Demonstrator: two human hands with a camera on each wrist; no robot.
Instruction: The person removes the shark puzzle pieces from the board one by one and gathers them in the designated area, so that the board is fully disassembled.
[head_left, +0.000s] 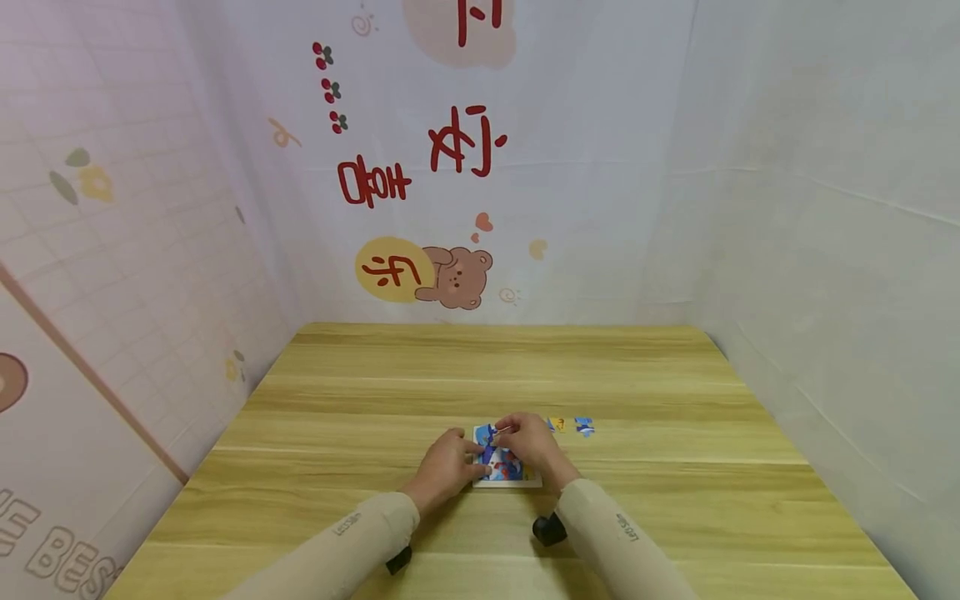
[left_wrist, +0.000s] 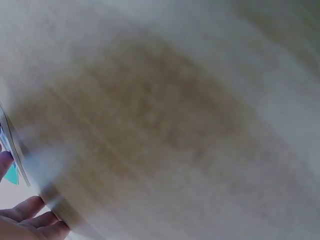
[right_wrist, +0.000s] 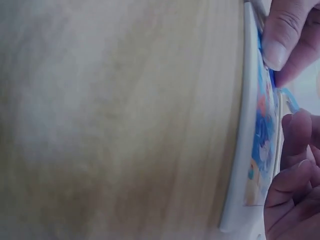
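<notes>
A jigsaw puzzle (head_left: 504, 472) in a white frame lies on the table, its blue, white and red picture partly covered by the hands. My left hand (head_left: 447, 463) rests at its left side, with extended fingers and thumb touching the picture. Over the upper right part of the puzzle, my right hand (head_left: 529, 438) has its thumb and fingers together at the tips. The right wrist view shows a thin light-blue puzzle piece (right_wrist: 291, 100) by these bent fingers (right_wrist: 295, 190), apparently pinched. Most of that piece is hidden.
Loose puzzle pieces lie just beyond the right hand: a yellow-and-blue one (head_left: 557, 424) and a blue-and-white one (head_left: 584, 427). The wood-grain table (head_left: 360, 392) meets printed cloth walls (head_left: 600, 208) at the back and sides.
</notes>
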